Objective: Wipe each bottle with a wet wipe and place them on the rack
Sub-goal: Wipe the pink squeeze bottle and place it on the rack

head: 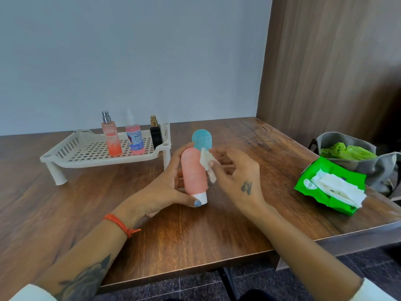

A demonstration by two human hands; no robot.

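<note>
1. The pink tube bottle (193, 172) is held above the wooden table (195, 231) near the middle of the view. Its white cap (200, 197) points toward the person at about 6 o'clock and its rounded end toward 12, so its long axis runs nearly straight away from the person, tipped slightly left at the top.
2. The left hand (167, 187) grips it from the 9 o'clock side, fingers curled behind the body and the thumb pressed near the cap.
3. The right hand (234, 172) lies at the bottle's 3 o'clock, pinching a crumpled wet wipe (207, 164) against the bottle's upper right flank. It looks like the wiping hand, and the stroke would probably run along the long axis.
4. A teal bottle (202, 139) shows just past the pink one at 12 o'clock, apparently unwiped; whether it stands or lies is hard to tell.
5. The cream rack (71, 148) sits at about 10 o'clock from the pink bottle, nearer the left hand. On it stand an Engage spray bottle (111, 137), a pink spray bottle (135, 137) and a black perfume bottle (155, 133).
6. At 3 o'clock, well apart, an open green wipe pack (312, 183) lies at the table's right edge, with a grey bag (377, 164) beyond it.
</note>
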